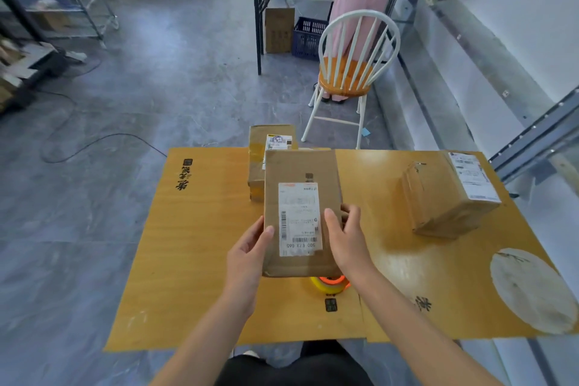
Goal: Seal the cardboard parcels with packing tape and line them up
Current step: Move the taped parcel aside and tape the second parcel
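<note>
Parcel (300, 172), label up, is held over the table (203, 244) by both hands. The left hand (250, 247) pinches its left edge, thumb on top and fingers hidden beneath. The right hand (347, 241) grips the right edge, thumb by the label and fingers curled round the side. Tape roll (329, 283) peeks out under the near end. A second parcel (272, 138) lies just behind, and a third parcel (445, 197) sits well apart at right.

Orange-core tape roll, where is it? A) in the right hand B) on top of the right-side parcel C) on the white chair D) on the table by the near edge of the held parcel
D: the tape roll lies on the table, partly hidden by the parcel that the left hand and right hand grip.
</note>
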`<state>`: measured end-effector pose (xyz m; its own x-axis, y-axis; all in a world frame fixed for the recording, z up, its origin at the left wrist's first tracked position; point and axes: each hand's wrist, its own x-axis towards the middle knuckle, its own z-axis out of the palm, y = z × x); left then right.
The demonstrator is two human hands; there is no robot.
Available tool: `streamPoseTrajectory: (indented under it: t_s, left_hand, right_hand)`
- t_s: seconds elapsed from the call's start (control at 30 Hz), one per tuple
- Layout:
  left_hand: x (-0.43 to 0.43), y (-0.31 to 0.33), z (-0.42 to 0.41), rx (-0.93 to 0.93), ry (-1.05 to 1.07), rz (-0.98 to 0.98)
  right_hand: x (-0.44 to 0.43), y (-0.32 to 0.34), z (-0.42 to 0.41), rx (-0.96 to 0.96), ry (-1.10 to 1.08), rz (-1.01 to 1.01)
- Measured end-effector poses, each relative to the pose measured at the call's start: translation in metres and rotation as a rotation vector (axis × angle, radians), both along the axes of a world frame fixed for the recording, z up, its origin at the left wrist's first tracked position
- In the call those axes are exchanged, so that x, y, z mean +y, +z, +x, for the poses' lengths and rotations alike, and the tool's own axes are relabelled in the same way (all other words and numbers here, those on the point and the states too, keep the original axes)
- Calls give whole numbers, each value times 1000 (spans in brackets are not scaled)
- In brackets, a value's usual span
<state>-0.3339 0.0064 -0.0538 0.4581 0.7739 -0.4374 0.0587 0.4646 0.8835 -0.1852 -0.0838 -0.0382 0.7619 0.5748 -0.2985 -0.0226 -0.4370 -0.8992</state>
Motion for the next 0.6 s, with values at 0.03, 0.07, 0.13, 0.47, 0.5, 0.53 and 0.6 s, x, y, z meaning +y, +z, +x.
streamPoseTrajectory:
  t_s: [0.03,0.07,0.13,0.47,0.5,0.53,0.6]
  left_hand:
    - [1,-3,-7,9,3,-2]
    - [2,-6,-14,18,9,-4]
    - [5,-9,-24,27,21,-2]
    - [24,-46,-59,106,-12,-94]
    - [26,-51,-61,117,-14,-104]
    - [27,-55,-62,123,-20,-110]
    - [30,-64,-63,135,-35,-108]
  right_hand:
    - [1,-3,-7,2,-2,-13]
    - [2,-5,-14,4,-1,-24]
    - [3,-11,-26,-21,4,-64]
    - [19,-43,-56,-1,63,-203]
    - [20,-47,-58,12,74,-224]
    - [21,-53,-58,26,90,-243]
    - [24,-63,-58,45,123,-268]
